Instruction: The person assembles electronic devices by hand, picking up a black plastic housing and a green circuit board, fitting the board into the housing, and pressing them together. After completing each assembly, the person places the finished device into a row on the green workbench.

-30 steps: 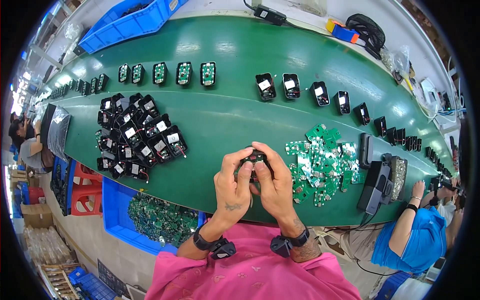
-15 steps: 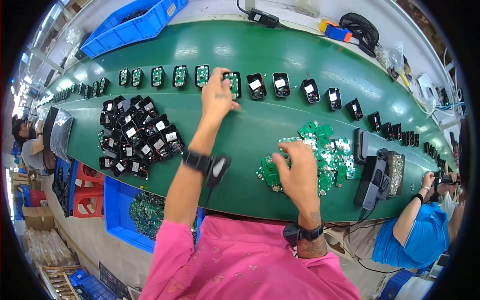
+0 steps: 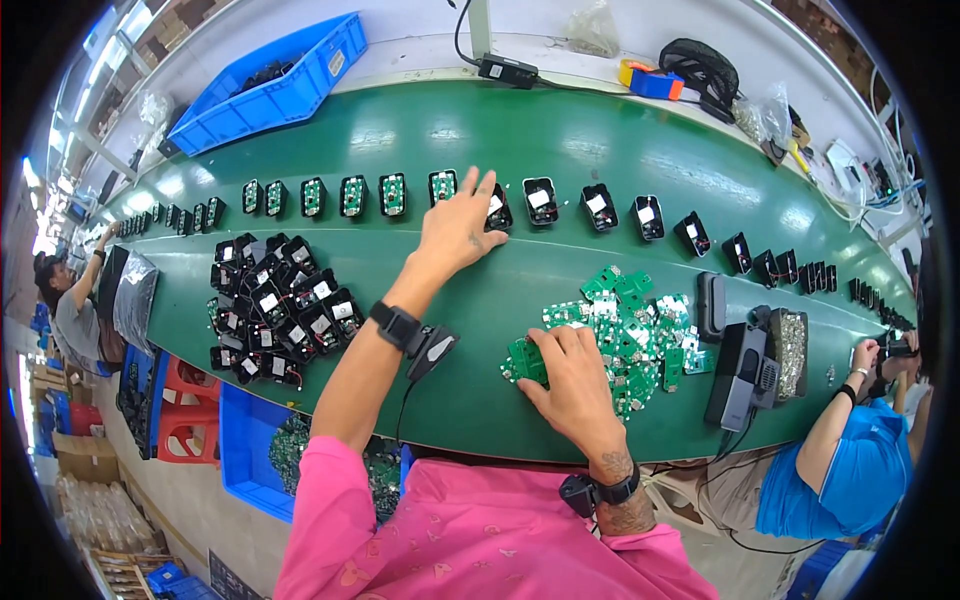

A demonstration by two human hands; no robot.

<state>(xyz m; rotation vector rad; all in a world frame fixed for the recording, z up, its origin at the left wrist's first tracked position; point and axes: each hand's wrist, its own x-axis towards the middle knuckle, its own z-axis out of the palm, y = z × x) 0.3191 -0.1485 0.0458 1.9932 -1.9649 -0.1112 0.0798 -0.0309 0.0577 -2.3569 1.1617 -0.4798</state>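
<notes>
My left hand reaches over the row of black housings, fingers spread, thumb and forefinger beside a black housing with a white block inside. Its fingers partly cover that housing, and contact cannot be made out. Just left stands a housing fitted with a green board. At the near left edge of a heap of green circuit boards, my right hand has thumb and fingers closed around the edges of one circuit board. That board still lies on the green table.
A pile of black housings lies left. More housings without boards continue right. A dark device and a tray of small parts stand right. Blue bins sit behind and below the table. Co-workers sit at both sides.
My left hand has left the board-filled housing and moved right to the neighbouring one. My right hand has come down onto a board at the heap's edge. The view has shifted slightly.
</notes>
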